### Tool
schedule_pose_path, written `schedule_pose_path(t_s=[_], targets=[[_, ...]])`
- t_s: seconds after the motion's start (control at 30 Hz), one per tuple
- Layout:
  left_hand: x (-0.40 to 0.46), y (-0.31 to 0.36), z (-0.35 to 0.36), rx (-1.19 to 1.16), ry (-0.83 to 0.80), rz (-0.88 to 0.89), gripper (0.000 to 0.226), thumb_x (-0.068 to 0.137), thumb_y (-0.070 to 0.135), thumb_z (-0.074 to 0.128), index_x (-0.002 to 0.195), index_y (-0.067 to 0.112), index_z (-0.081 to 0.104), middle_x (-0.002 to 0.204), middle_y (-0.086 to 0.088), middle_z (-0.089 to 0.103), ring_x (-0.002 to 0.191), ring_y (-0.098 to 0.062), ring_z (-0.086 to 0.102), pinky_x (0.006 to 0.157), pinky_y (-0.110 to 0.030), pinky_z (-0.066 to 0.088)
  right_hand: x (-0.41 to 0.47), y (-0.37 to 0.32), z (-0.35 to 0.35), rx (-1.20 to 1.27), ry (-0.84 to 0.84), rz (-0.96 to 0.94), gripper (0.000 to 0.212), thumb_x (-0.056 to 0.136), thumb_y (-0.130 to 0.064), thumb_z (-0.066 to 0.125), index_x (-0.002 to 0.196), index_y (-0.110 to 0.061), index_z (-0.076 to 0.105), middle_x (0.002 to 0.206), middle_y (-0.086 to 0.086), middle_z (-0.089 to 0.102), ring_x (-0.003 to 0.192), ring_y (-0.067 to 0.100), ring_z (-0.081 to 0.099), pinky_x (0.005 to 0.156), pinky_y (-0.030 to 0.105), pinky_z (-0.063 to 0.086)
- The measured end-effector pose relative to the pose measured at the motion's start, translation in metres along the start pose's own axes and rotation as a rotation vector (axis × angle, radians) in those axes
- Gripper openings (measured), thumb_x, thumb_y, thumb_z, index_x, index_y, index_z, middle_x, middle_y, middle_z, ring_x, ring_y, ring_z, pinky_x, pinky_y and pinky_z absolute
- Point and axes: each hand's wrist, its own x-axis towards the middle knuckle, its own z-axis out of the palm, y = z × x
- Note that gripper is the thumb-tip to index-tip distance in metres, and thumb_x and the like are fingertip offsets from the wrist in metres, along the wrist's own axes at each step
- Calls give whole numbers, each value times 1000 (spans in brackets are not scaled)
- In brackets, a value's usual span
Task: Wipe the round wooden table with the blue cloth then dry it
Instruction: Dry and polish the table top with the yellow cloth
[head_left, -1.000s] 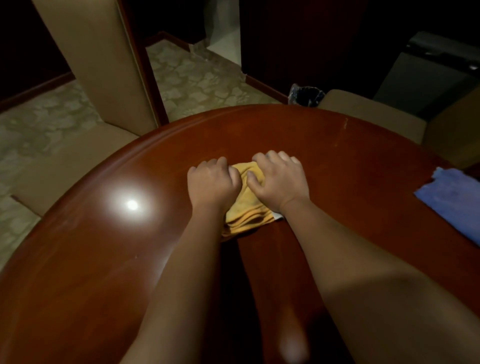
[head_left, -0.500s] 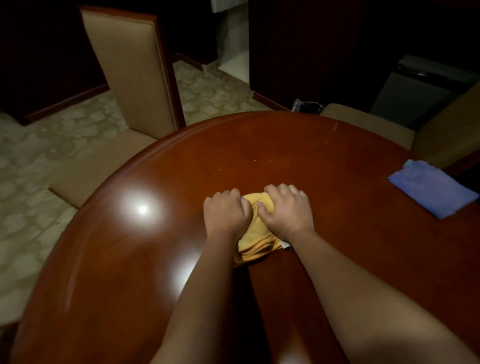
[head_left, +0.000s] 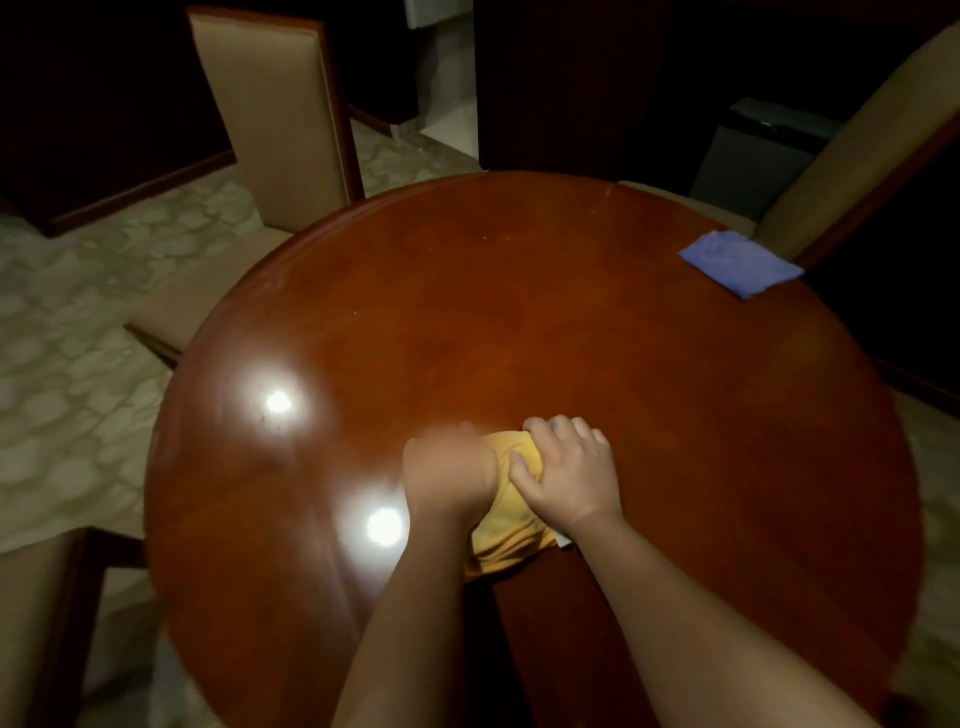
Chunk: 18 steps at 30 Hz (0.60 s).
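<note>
Both hands press a bunched yellow cloth (head_left: 506, 525) onto the round wooden table (head_left: 519, 322) near six o'clock: the left hand (head_left: 449, 470) and right hand (head_left: 569, 470) grip it with curled fingers. The blue cloth (head_left: 740, 263) lies flat at two o'clock by the rim. No writing is legible.

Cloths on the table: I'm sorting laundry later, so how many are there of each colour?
Blue cloth: 1, lying flat at the far right edge of the round wooden table.
Yellow cloth: 1, bunched under the left hand and right hand.
Total: 2.
</note>
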Motion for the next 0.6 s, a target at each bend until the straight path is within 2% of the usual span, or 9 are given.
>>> schedule_pose_path(t_s=[0.33,0.6], targets=[[-142,-14,-66,22,-98,-16,25,74,26,38,57,14,53,52,-3,53,48,-27,52,48,-32,39,-146,-56,-8,-11,7,-10,43,79,-47,41,95,-17,67,79,1,61,74,23,58,64,35,47],[-178,-54,-88,34,-81,-97,27,75,25,37,58,14,55,52,-2,54,46,-26,53,45,-31,40,-163,-105,1,-56,2,-97,40,79,-47,41,93,-19,66,80,1,60,74,22,57,64,35,47]])
